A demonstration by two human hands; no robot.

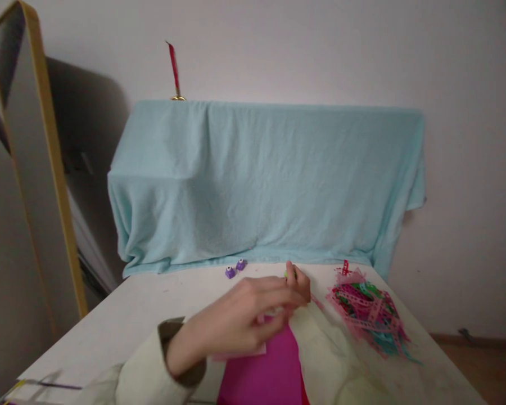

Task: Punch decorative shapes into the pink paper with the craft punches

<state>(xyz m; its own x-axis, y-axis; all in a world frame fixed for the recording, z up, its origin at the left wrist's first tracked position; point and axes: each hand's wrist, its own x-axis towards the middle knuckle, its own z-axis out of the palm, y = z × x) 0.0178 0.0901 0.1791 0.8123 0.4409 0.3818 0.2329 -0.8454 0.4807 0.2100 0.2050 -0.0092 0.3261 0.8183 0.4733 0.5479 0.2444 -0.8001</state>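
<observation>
My left hand (240, 312) reaches in from the left above a magenta sheet (261, 368), its fingers bent and its thumb drawn toward them. Whatever lies between those fingertips is too blurred to name. Just beyond it, my right hand (300, 283) is closed, partly covered by the left fingers. A small bright green bit shows at the right hand, its kind unclear. A pink perforated strip (317, 302) runs out to the right of that hand. Under my left wrist a pale pink piece (241, 355) sticks out.
A tangled pile of coloured perforated strips (369, 315) lies on the white table (143, 315) at right. Two small purple objects (230, 273) stand near the back edge. Behind hangs a light blue cloth (270, 180). A yellow-framed mirror (53, 140) leans at left.
</observation>
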